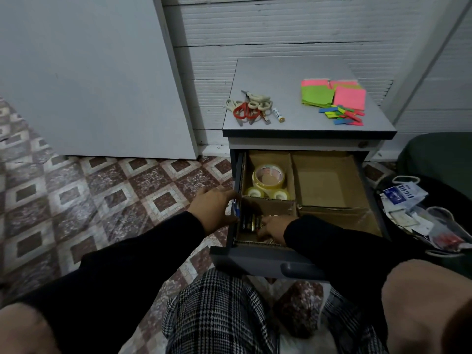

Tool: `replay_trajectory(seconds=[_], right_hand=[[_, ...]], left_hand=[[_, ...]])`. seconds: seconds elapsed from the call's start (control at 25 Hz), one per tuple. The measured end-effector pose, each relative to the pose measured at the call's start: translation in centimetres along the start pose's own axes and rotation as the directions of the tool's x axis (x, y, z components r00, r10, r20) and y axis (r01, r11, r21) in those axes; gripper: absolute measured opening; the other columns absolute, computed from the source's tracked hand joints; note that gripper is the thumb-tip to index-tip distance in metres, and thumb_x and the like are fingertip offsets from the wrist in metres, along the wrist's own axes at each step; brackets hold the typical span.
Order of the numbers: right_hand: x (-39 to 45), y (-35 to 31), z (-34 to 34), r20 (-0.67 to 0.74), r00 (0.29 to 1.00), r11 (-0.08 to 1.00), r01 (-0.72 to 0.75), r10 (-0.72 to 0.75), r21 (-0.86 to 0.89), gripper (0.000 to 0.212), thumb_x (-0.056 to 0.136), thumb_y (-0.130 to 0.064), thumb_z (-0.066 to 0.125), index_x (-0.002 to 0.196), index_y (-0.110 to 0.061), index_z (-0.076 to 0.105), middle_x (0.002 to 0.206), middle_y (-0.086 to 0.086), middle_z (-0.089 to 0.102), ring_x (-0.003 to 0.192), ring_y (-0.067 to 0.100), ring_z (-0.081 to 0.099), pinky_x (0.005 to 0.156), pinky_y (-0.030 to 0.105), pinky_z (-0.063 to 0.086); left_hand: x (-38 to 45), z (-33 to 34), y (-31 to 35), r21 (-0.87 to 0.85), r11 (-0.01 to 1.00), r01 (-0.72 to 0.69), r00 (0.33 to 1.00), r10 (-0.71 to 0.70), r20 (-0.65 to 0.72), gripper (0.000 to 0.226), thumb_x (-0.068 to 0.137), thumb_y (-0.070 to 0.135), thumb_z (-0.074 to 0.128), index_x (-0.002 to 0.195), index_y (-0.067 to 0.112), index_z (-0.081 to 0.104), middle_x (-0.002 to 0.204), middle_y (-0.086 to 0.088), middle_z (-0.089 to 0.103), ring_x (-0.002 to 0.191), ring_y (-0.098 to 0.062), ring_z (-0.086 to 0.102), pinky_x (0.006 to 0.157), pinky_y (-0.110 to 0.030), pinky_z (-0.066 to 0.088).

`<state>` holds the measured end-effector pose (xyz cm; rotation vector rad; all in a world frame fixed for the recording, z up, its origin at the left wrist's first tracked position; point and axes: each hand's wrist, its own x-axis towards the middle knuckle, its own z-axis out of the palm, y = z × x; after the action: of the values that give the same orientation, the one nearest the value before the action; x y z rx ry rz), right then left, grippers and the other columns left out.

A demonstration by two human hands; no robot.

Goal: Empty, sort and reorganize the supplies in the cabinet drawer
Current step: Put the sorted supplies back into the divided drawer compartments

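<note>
The right hand [272, 227] reaches into the front-left cardboard compartment of the open grey drawer [258, 259], among dark pens and batteries [251, 222], but I cannot tell its grip; the left hand [213, 206] curls over the drawer's left edge. It seems better to gather these small supplies in one bundle and lift them straight up, so nothing falls back.

Brown matt cardboard dividers [293, 200] line the drawer, holding glossy clear tape rolls [268, 176]; the cabinet top [281, 80] looks smooth.

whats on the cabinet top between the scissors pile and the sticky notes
Only a glue stick, lying just right of the scissors. From there to the sticky notes the cabinet top is bare, as the head view shows.
</note>
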<state>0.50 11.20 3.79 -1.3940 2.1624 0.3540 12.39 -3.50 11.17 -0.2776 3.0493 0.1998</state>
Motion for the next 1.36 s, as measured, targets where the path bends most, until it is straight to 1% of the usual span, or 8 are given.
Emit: replay_trajectory(seconds=[0.08,0.2,0.36,0.64,0.76,0.92,1.12,1.36], right_hand=[[0.3,0.0,-0.2,0.034,0.999,0.998,0.035,-0.033,-0.043,0.04,0.098,-0.02,0.043,0.138,-0.02,0.044,0.153,0.007,0.028,0.136,0.029,0.035,0.109,0.038,0.034],[1.2,-0.2,0.1,0.011,0.998,0.991,0.063,-0.062,-0.117,0.039,0.096,-0.022,0.046,0.135,-0.016,0.045,0.142,0.011,0.043,0.127,0.029,0.046,0.102,0.038,0.042],[1.6,0.1,0.7,0.01,0.991,0.979,0.13,-0.13,-0.156,0.039,0.098,-0.02,0.045,0.135,-0.009,0.045,0.142,0.01,0.045,0.128,0.027,0.045,0.103,0.035,0.039],[1.0,-0.2,0.2,0.079,0.994,0.952,0.09,-0.07,-0.293,0.034,0.099,-0.013,0.039,0.13,-0.003,0.049,0.133,0.018,0.05,0.12,0.03,0.051,0.103,0.038,0.042],[-0.8,0.6,-1.2,0.011,0.996,0.95,0.09,-0.092,-0.3,0.036,0.097,-0.015,0.044,0.131,-0.01,0.05,0.132,0.012,0.046,0.119,0.029,0.047,0.098,0.036,0.041],[-4.5,3.4,-3.0,-0.191,0.959,0.938,0.144,-0.211,-0.315,0.032,0.093,-0.018,0.053,0.124,-0.023,0.057,0.134,-0.002,0.047,0.122,0.02,0.038,0.102,0.034,0.032],[-7.8,6.5,-3.2,-0.419,0.9,0.984,0.048,-0.117,-0.172,0.035,0.097,-0.024,0.043,0.13,-0.029,0.051,0.142,-0.006,0.041,0.129,0.015,0.033,0.107,0.032,0.027],[-8.8,8.0,-2.0,-0.458,0.886,0.996,0.042,-0.076,-0.084,0.032,0.097,-0.023,0.043,0.126,-0.029,0.054,0.137,-0.008,0.045,0.126,0.014,0.036,0.105,0.03,0.028]], left_hand=[[0.2,-0.1,0.2,-0.015,1.0,-0.008,1.0,0.008,0.007,0.047,0.086,0.039,0.061,0.13,0.029,0.047,0.13,0.004,0.056,0.119,-0.014,0.052,0.104,-0.036,0.033],[0.4,-0.2,0.5,-0.021,1.0,-0.015,1.0,0.016,0.02,0.048,0.086,0.038,0.062,0.131,0.029,0.046,0.129,0.003,0.056,0.118,-0.014,0.052,0.105,-0.039,0.036],[0.8,-0.2,0.9,-0.02,0.999,-0.029,0.999,0.03,0.026,0.048,0.087,0.038,0.061,0.131,0.028,0.046,0.129,0.003,0.056,0.115,-0.014,0.054,0.102,-0.035,0.037],[1.6,0.2,1.9,-0.091,0.996,-0.019,0.993,0.03,0.113,0.049,0.085,0.026,0.066,0.13,0.019,0.05,0.124,-0.004,0.057,0.11,-0.021,0.056,0.085,-0.027,0.044],[2.1,0.5,3.0,-0.082,0.996,-0.025,0.989,0.036,0.141,0.05,0.085,0.024,0.066,0.131,0.019,0.049,0.124,-0.005,0.057,0.109,-0.023,0.056,0.086,-0.029,0.043],[3.5,1.7,4.5,-0.13,0.991,-0.028,0.973,0.056,0.224,0.051,0.083,0.02,0.067,0.131,0.019,0.049,0.127,-0.006,0.057,0.112,-0.024,0.057,0.095,-0.034,0.047],[5.6,5.1,6.3,-0.053,0.998,0.031,0.906,-0.006,0.424,0.035,0.087,0.022,0.063,0.121,0.013,0.059,0.121,-0.008,0.061,0.111,-0.025,0.057,0.097,-0.036,0.047],[6.6,7.1,7.4,-0.123,0.987,0.105,0.838,-0.021,0.545,0.035,0.089,0.019,0.06,0.123,0.011,0.057,0.125,-0.01,0.058,0.119,-0.025,0.053,0.105,-0.036,0.042]])
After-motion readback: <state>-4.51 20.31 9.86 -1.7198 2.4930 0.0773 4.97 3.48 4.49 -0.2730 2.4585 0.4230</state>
